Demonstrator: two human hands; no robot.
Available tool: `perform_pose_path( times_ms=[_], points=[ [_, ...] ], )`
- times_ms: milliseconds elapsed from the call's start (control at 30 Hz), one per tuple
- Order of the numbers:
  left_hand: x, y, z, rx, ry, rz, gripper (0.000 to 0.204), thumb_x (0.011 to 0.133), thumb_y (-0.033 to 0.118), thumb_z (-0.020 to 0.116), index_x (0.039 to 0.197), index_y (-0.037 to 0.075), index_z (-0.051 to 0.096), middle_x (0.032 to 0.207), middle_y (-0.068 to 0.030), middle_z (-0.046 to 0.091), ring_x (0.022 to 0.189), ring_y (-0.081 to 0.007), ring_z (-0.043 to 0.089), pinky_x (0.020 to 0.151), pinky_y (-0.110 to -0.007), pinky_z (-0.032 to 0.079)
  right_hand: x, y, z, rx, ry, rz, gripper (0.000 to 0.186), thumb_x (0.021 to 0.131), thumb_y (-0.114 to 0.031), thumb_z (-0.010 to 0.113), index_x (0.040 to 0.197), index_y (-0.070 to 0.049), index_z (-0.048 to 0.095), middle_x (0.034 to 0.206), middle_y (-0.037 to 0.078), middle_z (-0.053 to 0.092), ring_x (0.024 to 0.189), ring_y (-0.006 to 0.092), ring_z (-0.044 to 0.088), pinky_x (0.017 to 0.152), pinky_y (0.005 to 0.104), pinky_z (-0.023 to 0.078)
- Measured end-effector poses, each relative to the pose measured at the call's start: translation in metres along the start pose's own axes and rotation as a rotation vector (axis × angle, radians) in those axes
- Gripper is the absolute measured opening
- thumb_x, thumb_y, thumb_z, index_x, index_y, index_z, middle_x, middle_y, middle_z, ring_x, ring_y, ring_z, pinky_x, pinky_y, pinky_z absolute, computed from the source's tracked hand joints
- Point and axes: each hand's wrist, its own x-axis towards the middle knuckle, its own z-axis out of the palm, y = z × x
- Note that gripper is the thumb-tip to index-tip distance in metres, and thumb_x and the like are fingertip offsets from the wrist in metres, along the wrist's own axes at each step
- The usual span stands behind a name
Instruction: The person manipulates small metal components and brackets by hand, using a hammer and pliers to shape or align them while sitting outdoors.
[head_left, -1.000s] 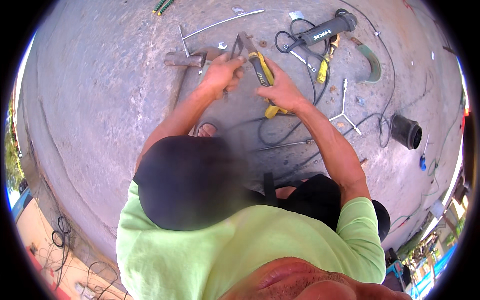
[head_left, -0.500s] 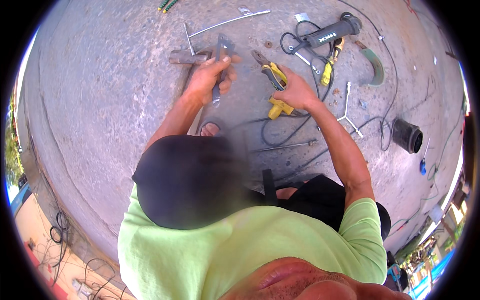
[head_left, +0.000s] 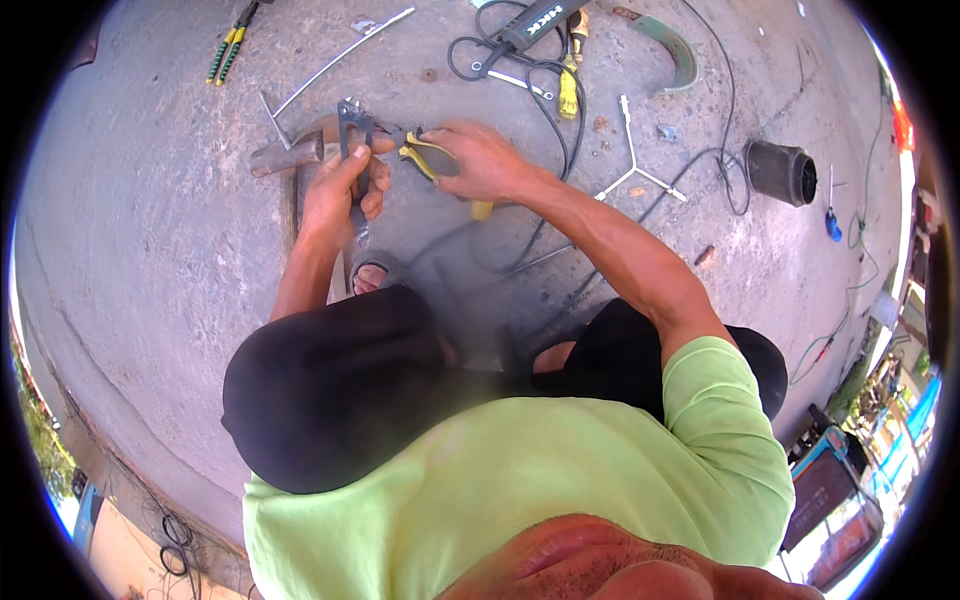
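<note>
My left hand (head_left: 340, 195) is closed round a dark, flat metal bracket (head_left: 354, 130), which stands upright out of the fist; its exact kind I cannot make out. In my right hand (head_left: 485, 160) is a pair of pliers (head_left: 428, 158) with yellow-and-black handles. Their jaws point left, close to the bracket and the left fingers; whether they touch it I cannot tell. Just left of the bracket a hammer (head_left: 285, 158) lies on the concrete. A yellow thing (head_left: 482, 210) shows in part below my right hand.
A long T-handled rod (head_left: 340, 60) lies beyond the hammer. Ahead to the right are an angle grinder (head_left: 540, 22) with looping cord, a wrench (head_left: 515, 80) and a curved green metal piece (head_left: 668, 48). Further right lie a Y-shaped wrench (head_left: 632, 165) and a black cylinder (head_left: 782, 172).
My right hand has brought the pliers left, up to the bracket in my left hand. The whole view has shifted, so the floor tools appear further left and higher.
</note>
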Motion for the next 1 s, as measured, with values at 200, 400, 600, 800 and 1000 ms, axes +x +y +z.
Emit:
perform_pose_path(
  times_ms=[200,400,600,800,1000],
  points=[
    [-0.004,0.002,0.006,-0.046,-0.037,-0.128,0.059,0.108,0.049,0.036,0.125,-0.001,0.061,0.077,-0.005,0.06,0.052,-0.0106,0.046,0.048,-0.026,0.035,0.009,-0.001,-0.04,0.517,-0.113,0.326,0.048,0.088,-0.027,0.071,0.129,-0.002,0.065,0.122,0.014,0.069,0.113,0.0211,0.064,0.095,0.0343,0.051],
    [-0.009,0.001,0.02,-0.105,-0.228,-0.216,0.064,0.107,0.054,0.034,0.118,0.0,0.066,0.075,-0.0054,0.06,0.049,-0.0114,0.044,0.046,-0.025,0.032,0.022,-0.028,-0.062,1.118,-0.074,0.293,0.039,0.096,-0.026,0.067,0.127,-0.002,0.067,0.113,0.006,0.071,0.101,0.0131,0.065,0.087,0.0296,0.052],
    [-0.018,0.006,0.031,-0.033,-0.238,-0.263,0.064,0.106,0.053,0.035,0.116,0.0,0.068,0.072,-0.0055,0.059,0.049,-0.011,0.044,0.045,-0.025,0.032,0.026,-0.046,-0.06,1.147,-0.101,0.263,0.035,0.095,-0.021,0.069,0.124,-0.002,0.067,0.106,0.003,0.071,0.093,0.0094,0.064,0.082,0.0258,0.052],
    [-0.02,0.003,0.034,-0.01,-0.202,-0.242,0.07,0.107,0.058,0.028,0.12,-0.002,0.062,0.067,-0.0063,0.054,0.041,-0.0088,0.04,0.04,-0.023,0.033,0.024,-0.045,-0.063,1.047,-0.114,0.252,0.03,0.093,-0.022,0.073,0.115,-0.002,0.069,0.099,0.001,0.069,0.086,0.008,0.062,0.079,0.0245,0.051],
    [-0.018,0.001,0.025,-0.036,-0.145,-0.158,0.063,0.107,0.052,0.035,0.117,-0.001,0.067,0.073,-0.0035,0.058,0.049,-0.0097,0.04,0.048,-0.025,0.032,0.023,-0.02,-0.072,0.739,-0.022,0.296,0.025,0.093,-0.028,0.073,0.103,-0.005,0.07,0.09,-0.001,0.068,0.083,0.0073,0.061,0.076,0.0256,0.049]
  ],
)
